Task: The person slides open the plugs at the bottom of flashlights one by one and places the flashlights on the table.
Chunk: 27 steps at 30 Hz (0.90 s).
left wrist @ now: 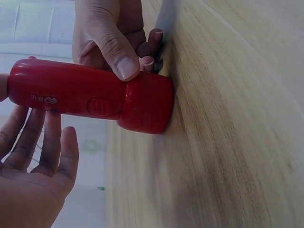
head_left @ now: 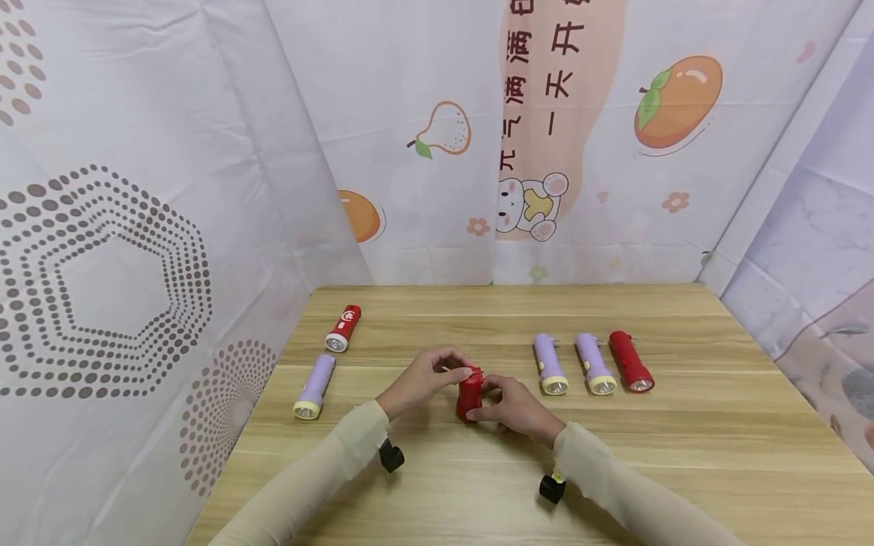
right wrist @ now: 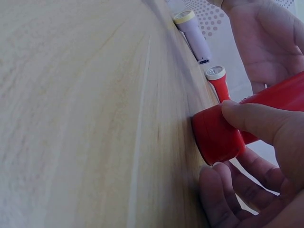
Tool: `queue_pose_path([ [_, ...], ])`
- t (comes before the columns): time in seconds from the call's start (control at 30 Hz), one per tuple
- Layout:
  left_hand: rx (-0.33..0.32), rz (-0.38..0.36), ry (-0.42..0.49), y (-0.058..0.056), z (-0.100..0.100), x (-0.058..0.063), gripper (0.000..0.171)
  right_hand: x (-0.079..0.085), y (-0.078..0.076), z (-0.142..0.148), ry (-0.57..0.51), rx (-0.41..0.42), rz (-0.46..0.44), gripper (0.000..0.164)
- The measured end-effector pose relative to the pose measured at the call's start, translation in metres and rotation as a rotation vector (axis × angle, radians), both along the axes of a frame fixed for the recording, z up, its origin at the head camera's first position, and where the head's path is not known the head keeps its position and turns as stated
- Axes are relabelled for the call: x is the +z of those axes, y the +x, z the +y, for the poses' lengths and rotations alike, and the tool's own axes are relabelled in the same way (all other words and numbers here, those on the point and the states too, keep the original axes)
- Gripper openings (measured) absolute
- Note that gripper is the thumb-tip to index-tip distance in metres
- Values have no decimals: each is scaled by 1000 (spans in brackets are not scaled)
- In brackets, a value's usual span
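Observation:
A red flashlight (head_left: 469, 398) stands head-down on the wooden table, its tail end up. My left hand (head_left: 425, 381) holds it at the tail with thumb and fingertips. In the left wrist view, the other fingers of that left hand (left wrist: 42, 161) spread beside the barrel. Near the wide head of the red flashlight (left wrist: 147, 102), my right hand (head_left: 515, 408) grips with its thumb on one side. From the right wrist, the right hand (right wrist: 266, 142) is seen around the head, which sits at the tabletop. The lens is hidden.
To the right lie two purple flashlights (head_left: 549, 364) (head_left: 595, 364) and another red flashlight (head_left: 631, 362). On the left lie a red-and-white flashlight (head_left: 344, 327) and a purple flashlight (head_left: 315, 387). Printed curtains (head_left: 423, 68) hang behind the table (head_left: 437, 303) and at both sides.

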<state>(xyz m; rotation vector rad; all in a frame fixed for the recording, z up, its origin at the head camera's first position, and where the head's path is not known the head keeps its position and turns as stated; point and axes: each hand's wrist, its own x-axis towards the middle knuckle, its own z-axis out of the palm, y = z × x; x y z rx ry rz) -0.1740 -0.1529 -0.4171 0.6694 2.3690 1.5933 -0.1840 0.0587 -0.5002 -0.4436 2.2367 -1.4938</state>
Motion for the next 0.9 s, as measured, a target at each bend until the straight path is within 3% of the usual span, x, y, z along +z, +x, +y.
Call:
queue_pose_path([
  [0.1, 8, 2, -13, -3, 1, -4, 16, 0, 0, 0, 0, 1, 5, 47],
  [0.33, 51, -25, -15, -16, 0, -30, 18, 2, 1, 1, 4, -6, -6, 48],
  [0.77, 71, 3, -21, -16, 2, -32, 19, 3, 2, 0, 4, -9, -14, 49],
  [0.9, 68, -8, -17, -13, 4, -25, 15, 3, 2, 0, 1, -9, -20, 50],
])
